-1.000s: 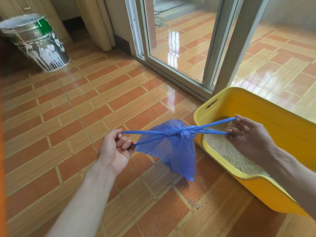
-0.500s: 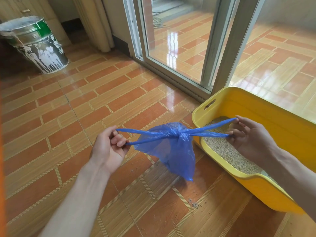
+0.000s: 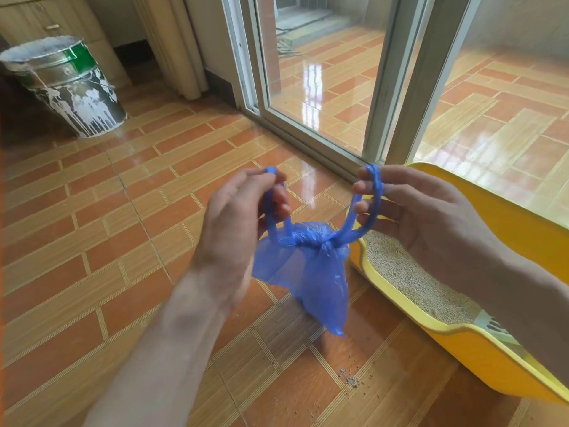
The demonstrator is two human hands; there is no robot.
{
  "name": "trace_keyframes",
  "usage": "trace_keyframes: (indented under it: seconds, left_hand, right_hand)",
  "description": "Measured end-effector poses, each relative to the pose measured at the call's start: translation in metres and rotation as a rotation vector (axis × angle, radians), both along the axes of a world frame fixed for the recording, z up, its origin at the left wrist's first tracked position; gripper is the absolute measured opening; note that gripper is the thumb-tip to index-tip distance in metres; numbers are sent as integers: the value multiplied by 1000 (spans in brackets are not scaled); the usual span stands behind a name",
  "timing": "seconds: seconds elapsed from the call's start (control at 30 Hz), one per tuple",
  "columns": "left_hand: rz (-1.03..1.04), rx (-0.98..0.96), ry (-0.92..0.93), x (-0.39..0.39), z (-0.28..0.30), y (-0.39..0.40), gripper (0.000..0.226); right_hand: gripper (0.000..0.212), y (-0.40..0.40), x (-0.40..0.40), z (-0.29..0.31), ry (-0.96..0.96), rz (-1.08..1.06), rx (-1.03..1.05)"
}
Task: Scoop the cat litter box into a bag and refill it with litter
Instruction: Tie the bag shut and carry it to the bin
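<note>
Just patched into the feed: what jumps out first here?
The blue bag, knotted shut, hangs mid-frame between the left hand and right hand, each gripping a handle loop. The yellow litter box sits at right by the sliding door, and spilled granules dot the floor below the bag.

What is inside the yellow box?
The yellow box holds pale grainy litter. A grey slotted scoop peeks out near the front; the right hand and arm cover the rest.
</note>
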State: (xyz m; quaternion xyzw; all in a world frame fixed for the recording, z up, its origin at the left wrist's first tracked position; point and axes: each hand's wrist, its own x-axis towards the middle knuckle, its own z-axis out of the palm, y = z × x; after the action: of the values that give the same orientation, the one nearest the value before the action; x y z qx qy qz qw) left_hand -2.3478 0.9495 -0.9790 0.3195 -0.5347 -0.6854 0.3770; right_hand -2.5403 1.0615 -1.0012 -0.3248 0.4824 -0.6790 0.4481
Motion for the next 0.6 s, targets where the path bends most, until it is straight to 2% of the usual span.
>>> trace_keyframes:
  seconds: [0.07, 0.17, 0.3, 0.43, 0.6]
  left_hand:
    - [-37, -160, -73, -6, 0, 7, 21]
    - [-61, -340, -139, -13, 1, 12, 12]
    - [-27, -507, -264, -20, 3, 13, 8]
    - [-45, -537, -360, -25, 10, 7, 7]
    - [-138, -445, -398, -35, 36, -7, 12]
  right_hand:
    - [25, -6, 7, 2, 71, 16, -36]
    - [25, -17, 17, 4, 162, 8, -115]
    - [24, -31, 30, -2, 245, -118, -218]
    - [20, -41, 37, -7, 360, -213, -243]
    - [19, -44, 35, 16, 532, -263, -170]
